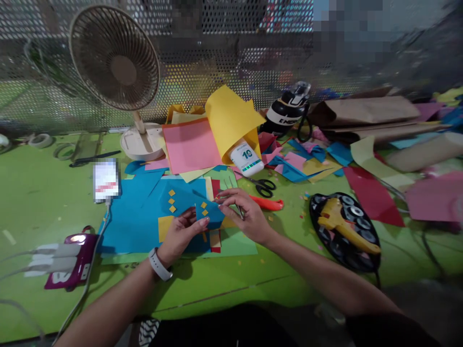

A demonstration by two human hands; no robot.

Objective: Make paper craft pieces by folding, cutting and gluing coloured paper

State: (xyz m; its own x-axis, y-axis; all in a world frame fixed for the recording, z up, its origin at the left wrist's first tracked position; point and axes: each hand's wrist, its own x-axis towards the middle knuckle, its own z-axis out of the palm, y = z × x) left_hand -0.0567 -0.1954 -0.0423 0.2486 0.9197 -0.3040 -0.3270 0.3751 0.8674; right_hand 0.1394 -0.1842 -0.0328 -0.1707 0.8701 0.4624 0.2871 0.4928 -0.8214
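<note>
My left hand (186, 230) is closed on a small folded blue paper piece (213, 217) with yellow paper diamonds stuck on it, its thumb on the lower left edge. At that piece's upper right edge, my right hand (246, 212) has its fingertips pinched together. A thin metal tool (239, 210) shows within the right hand's grip; its exact kind cannot be made out. Just left lies another blue piece bearing a column of yellow diamonds (172, 201). Under both hands is a large blue paper sheet (126, 226), with a yellow square (164, 229) on it.
Black scissors (265, 187) and an orange-red cutter-like tool (269, 203) lie beyond my right hand. A glue gun (343, 226) rests on a black tray at right. A fan (139, 140), white bottle (248, 158), black flask (284, 115), phone (105, 179) and purple power strip (70, 260) surround the papers.
</note>
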